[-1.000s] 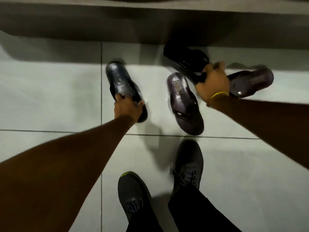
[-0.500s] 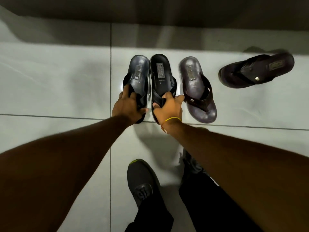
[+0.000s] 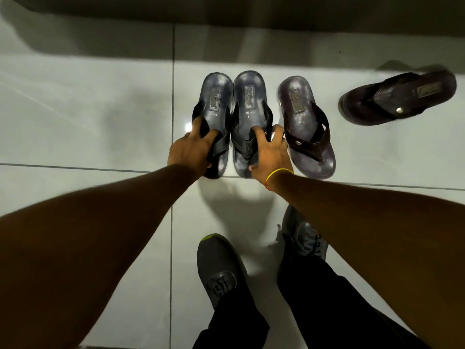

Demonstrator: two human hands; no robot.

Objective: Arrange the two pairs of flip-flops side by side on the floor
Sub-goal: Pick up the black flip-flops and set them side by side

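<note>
Two black flip-flops stand side by side on the white tiled floor, heels pointing away from me. My left hand (image 3: 192, 149) grips the strap end of the left black flip-flop (image 3: 216, 102). My right hand (image 3: 270, 153), with a yellow band at the wrist, grips the strap of the right black flip-flop (image 3: 249, 102). Just to their right lies a brown flip-flop (image 3: 302, 117), roughly parallel and slightly angled. The second brown flip-flop (image 3: 400, 99) lies apart at the far right, turned sideways.
My two grey sneakers (image 3: 219, 268) (image 3: 305, 238) stand on the tiles just below the flip-flops. A dark wall base (image 3: 226, 11) runs along the top. Tile joints cross the floor (image 3: 75, 122) to the left of and under the flip-flops.
My right hand carried the second black flip-flop from the back to beside the first one; the pair now sits together. Over the last half second both hands stay on the straps with little movement.
</note>
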